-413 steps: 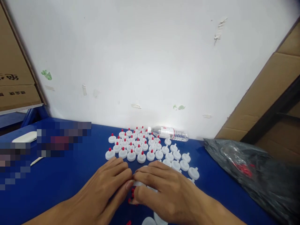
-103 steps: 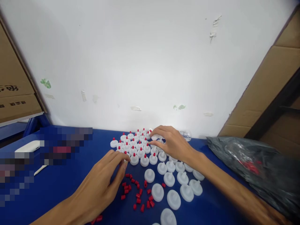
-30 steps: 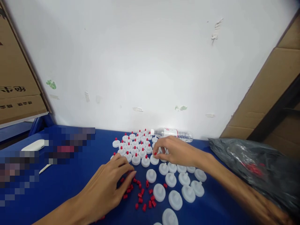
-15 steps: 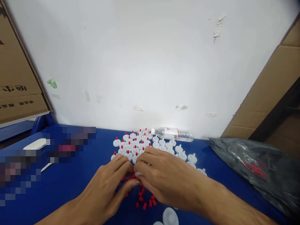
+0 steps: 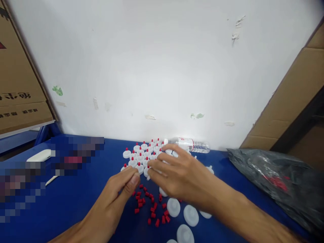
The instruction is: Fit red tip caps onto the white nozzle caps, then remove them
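Observation:
My left hand (image 5: 118, 194) rests on the blue table (image 5: 76, 206), thumb and fingertips pinched together just left of a scatter of small red tips (image 5: 152, 206); what they pinch is hidden. My right hand (image 5: 177, 173) reaches across over the rows of white caps with red tips (image 5: 140, 155). Its fingers are closed lightly round a white cap (image 5: 147, 177) that shows at the fingertips. Bare white caps (image 5: 191, 215) lie below my right wrist.
A clear water bottle (image 5: 192, 145) lies against the white wall. A black plastic bag (image 5: 275, 182) with red pieces inside lies at the right, cardboard (image 5: 286, 98) leaning behind it. A cardboard box (image 5: 20, 84) and a white object (image 5: 37, 156) are at the left.
Half a second ago both hands met over the red tips. My right hand has since moved away and up toward the capped rows; my left hand has stayed by the red tips.

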Motion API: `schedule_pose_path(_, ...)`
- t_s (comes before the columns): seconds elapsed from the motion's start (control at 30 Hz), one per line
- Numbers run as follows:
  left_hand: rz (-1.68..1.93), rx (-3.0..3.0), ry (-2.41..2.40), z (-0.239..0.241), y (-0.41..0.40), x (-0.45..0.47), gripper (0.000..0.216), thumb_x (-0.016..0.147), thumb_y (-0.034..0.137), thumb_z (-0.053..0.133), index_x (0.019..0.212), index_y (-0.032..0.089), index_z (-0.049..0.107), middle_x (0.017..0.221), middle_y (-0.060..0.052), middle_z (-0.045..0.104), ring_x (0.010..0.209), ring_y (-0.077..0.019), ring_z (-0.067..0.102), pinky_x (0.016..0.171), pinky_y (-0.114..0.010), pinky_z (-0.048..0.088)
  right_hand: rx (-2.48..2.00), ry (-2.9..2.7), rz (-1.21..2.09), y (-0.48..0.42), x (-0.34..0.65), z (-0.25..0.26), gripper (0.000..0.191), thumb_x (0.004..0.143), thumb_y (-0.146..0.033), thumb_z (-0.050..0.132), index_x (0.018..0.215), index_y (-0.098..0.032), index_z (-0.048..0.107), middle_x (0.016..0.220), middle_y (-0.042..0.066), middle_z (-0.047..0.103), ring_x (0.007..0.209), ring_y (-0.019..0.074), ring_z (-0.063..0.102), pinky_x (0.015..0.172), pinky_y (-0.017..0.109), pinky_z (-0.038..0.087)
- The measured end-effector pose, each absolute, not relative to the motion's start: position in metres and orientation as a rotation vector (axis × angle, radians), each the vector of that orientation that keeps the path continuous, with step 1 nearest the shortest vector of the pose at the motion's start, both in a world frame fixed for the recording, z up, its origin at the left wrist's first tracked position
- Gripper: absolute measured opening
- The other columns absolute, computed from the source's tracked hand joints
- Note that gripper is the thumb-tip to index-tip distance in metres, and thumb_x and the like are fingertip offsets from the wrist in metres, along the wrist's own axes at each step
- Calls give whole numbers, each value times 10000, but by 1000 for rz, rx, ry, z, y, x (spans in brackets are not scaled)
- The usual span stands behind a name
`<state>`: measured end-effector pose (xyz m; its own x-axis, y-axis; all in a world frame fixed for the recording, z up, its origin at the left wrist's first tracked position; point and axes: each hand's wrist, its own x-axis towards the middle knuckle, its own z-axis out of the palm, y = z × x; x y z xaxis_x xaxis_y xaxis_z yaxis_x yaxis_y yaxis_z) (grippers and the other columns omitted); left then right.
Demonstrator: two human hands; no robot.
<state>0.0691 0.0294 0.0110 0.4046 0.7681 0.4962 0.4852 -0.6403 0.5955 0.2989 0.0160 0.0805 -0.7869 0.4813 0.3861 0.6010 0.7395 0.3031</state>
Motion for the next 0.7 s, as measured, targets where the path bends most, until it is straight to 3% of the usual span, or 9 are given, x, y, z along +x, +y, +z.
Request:
schedule_pose_path(0.07,1066,2175,1072,11,34,65,469,1135,496,305,745,251,394,710,27,493,633,-158,466,558,-266,475,-977,-2588,-514,23,312,83,284,1017,-44,515,1010,-221,737,1147,56,785,1043,250,692,1123,496,389)
schedule_pose_path(0.13,1049,2152,1070,11,38,62,479,1138,494,296,744,247,406,719,26,476,650,-160,458,591,-280,453,-1089,-2508,-439,31,326,84,138,1018,-153,628,1076,-230,727,1140,51,786,1051,261,697,1116,513,388)
schedule_pose_path(0.23,1002,2301,1061,8,43,63,444,1122,469,353,774,244,512,752,19,547,708,-178,511,654,-310,435,-1203,-2426,-328,40,338,80,157,989,-285,726,1141,-251,711,1066,29,786,992,238,712,1077,489,426)
schedule_pose_path(0.4,874,2583,1011,-2,44,67,305,1109,317,411,971,266,679,965,-24,669,907,-209,587,752,-317,492,-1272,-2485,-146,45,338,69,77,990,-307,729,981,-230,737,969,41,752,978,237,695,907,406,496)
schedule_pose_path(0.57,824,2664,977,-2,42,66,321,1107,258,396,995,265,697,993,-46,645,930,-205,592,752,-310,513,-1332,-2536,-18,49,339,60,69,949,-308,785,969,-242,789,932,34,755,829,211,700,705,333,477)
schedule_pose_path(0.7,781,2643,983,-4,43,66,329,1102,236,378,1004,254,691,1017,-46,648,951,-206,600,785,-337,525,-1355,-2560,89,55,342,52,36,941,-258,787,907,-248,796,802,-15,768,688,171,699,667,310,473)
